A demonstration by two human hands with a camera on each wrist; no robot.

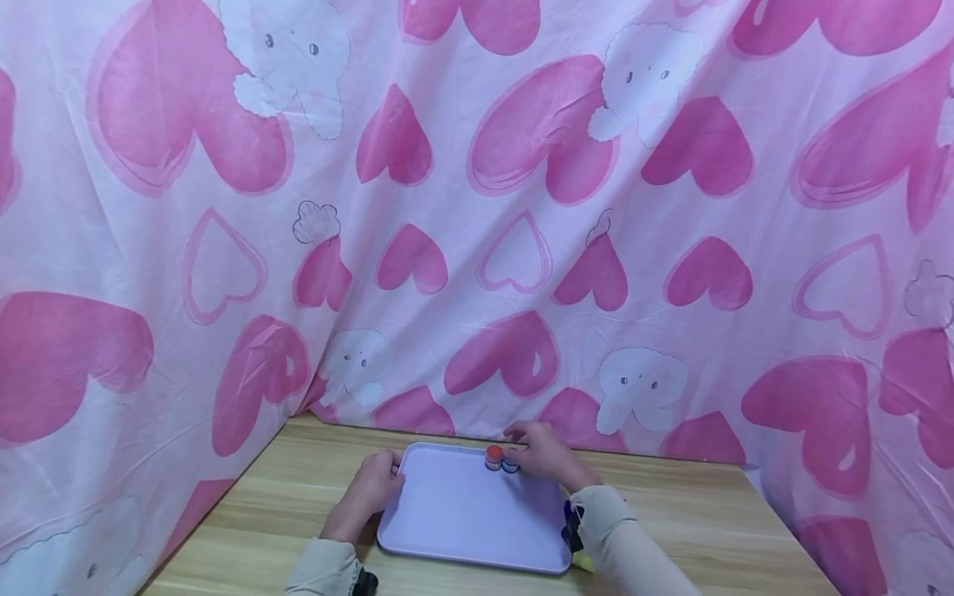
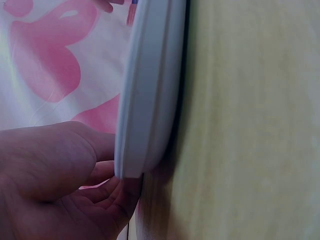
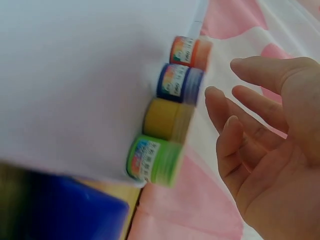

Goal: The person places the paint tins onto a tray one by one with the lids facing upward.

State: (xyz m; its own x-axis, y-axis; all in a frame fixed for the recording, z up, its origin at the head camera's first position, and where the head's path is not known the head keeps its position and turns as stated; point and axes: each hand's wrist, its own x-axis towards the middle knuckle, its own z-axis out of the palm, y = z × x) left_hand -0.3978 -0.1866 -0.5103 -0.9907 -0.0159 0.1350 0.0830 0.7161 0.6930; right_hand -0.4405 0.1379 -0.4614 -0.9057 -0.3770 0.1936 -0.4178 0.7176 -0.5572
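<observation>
While the head camera is looking down, a lilac tray (image 1: 465,513) is lying on a wooden table (image 1: 708,521) in front of a pink heart-print sheet (image 1: 477,207). The left hand (image 1: 370,490) is holding the tray's left edge, and the right hand (image 1: 544,454) is resting at the far rim, just beside a row of small paint pots (image 1: 501,459) — only an orange lid and a blue one are showing here.

From the left wrist, the fingers (image 2: 107,195) are curling under the tray's rim (image 2: 150,90), with the thumb lying over its top edge.

From the right wrist, four pots are standing in a row along the tray's edge — orange (image 3: 190,51), blue (image 3: 180,83), yellow (image 3: 167,120) and green (image 3: 154,160). The right hand's fingers (image 3: 235,125) are spread and relaxed, near the pots but not touching them.
</observation>
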